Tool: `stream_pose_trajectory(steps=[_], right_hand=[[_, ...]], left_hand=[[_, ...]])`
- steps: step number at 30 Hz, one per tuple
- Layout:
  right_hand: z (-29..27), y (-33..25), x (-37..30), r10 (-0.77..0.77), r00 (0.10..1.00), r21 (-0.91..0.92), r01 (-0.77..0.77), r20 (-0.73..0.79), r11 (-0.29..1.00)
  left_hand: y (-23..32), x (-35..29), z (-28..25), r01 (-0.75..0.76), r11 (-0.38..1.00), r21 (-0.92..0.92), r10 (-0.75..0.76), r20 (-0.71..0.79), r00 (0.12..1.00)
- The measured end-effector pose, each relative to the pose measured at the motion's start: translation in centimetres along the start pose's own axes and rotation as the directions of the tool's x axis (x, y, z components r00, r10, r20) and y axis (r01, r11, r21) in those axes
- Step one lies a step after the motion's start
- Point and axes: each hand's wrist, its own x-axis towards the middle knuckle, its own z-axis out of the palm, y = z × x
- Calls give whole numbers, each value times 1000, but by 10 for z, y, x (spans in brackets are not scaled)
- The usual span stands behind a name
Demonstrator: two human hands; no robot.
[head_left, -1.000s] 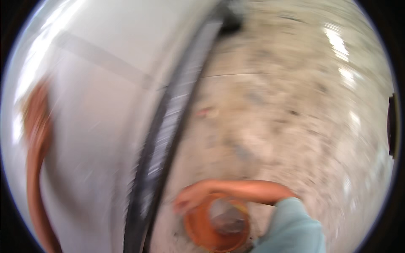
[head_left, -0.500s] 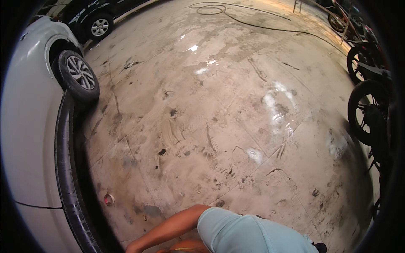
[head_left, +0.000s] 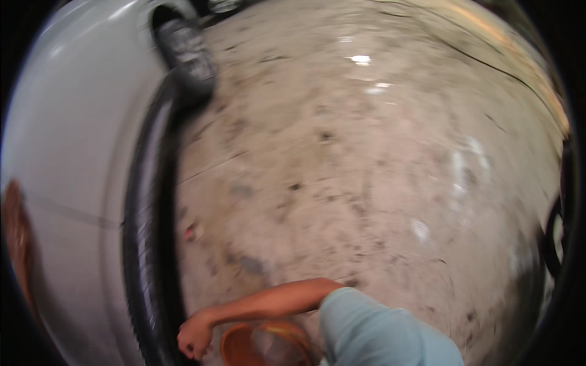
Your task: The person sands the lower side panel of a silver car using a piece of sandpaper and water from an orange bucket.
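Observation:
My right arm, in a light blue sleeve, reaches left across the lower part of the head view. At its end my right hand (head_left: 195,335) is closed, with curled fingers, close to the black side step (head_left: 137,250) of a pale silver car (head_left: 79,140). What it holds, if anything, is hidden. Just right of that hand, below the forearm, sits an orange bucket (head_left: 235,346) with something greyish in it, blurred. At the far left rim my left hand (head_left: 17,229) lies against the car's side, its fingers smeared by motion and partly cut off.
The car's wheel (head_left: 189,58) stands at the upper left, with part of another wheel (head_left: 224,5) beyond. A small reddish-white can or cup (head_left: 193,232) lies on the stained concrete floor (head_left: 342,183). A dark hose (head_left: 482,60) runs across the back right. A motorcycle wheel (head_left: 554,238) shows at the right.
The view has swung left and down toward the car. My right hand and the orange bucket now show more fully. My left hand has come into view on the car's side.

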Motion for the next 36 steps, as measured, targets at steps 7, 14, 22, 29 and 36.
stream_pose_trajectory(steps=[7,14,22,29,36], right_hand=[[-7,5,-29,142,985,45,-147,96,988],[17,-9,16,54,984,202,-89,171,975],[14,-19,9,45,988,110,-62,150,992],[17,14,-30,130,978,160,-155,161,975],[25,-11,11,0,984,235,-42,175,971]], left_hand=[[18,-169,-129,253,966,46,-240,517,822],[4,-94,-86,-52,998,-24,56,249,967],[2,-72,-102,-30,999,26,24,225,974],[29,-147,-131,76,995,-69,-37,452,891],[22,-46,-77,-27,997,-70,37,141,989]])
